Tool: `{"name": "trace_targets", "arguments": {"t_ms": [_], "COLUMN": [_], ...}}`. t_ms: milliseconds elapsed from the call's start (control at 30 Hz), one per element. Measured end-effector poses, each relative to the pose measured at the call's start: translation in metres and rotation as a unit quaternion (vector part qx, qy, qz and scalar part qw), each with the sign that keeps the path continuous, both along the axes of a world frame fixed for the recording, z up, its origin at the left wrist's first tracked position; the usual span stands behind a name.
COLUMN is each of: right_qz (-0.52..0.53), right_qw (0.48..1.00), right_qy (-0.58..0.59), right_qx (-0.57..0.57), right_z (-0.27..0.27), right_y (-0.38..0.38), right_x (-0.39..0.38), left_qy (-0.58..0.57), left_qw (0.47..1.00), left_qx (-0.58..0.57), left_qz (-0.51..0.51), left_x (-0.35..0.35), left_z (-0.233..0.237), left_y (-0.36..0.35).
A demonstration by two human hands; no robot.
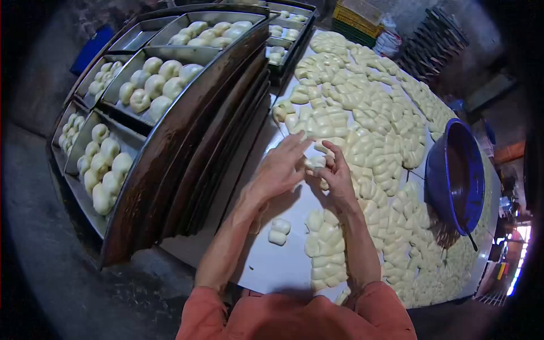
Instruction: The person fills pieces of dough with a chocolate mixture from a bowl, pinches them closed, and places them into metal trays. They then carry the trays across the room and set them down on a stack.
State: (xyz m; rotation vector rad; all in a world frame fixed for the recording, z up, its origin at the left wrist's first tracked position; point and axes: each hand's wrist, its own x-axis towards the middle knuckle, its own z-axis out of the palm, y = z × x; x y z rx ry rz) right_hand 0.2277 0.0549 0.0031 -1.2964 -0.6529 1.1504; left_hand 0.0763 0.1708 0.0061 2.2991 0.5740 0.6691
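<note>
Many pale dough pieces (368,130) lie close together over the white table (294,198). My left hand (283,164) is at the near edge of the dough, its fingers bent and spread, nothing clearly held in it. Facing it, my right hand (337,173) has its thumb and fingers around a small dough piece (315,163) between the two hands. Below them, nearer my body, a small pair of joined dough pieces (279,231) lies apart on the table.
At the left stand stacked dark trays (187,136); the top one has metal compartments with dough balls (154,86). A blue basin (453,175) sits on the table's right side. Crates (354,22) stand at the back.
</note>
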Motion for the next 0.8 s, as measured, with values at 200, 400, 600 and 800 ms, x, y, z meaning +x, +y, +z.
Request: {"name": "trace_targets", "arguments": {"t_ms": [200,400,600,800], "right_qz": [-0.02,-0.064,0.031,0.078], "right_qw": [0.999,0.99,0.993,0.993], "right_qy": [0.041,0.124,-0.106,-0.044], "right_qx": [-0.029,-0.009,-0.032,-0.076], "right_z": [-0.013,0.0,0.001,0.001], "right_y": [0.001,0.006,0.006,0.003], "right_x": [0.008,-0.004,-0.003,0.005], "left_qy": [0.12,0.078,0.162,0.153], "left_qw": [0.991,0.993,0.979,0.977], "left_qx": [-0.051,-0.067,0.119,0.143], "left_qz": [-0.042,-0.052,-0.007,-0.03], "left_x": [0.009,0.002,0.005,-0.003], "left_z": [0.017,0.003,-0.009,-0.002], "left_y": [0.001,-0.004,-0.002,-0.003]}}
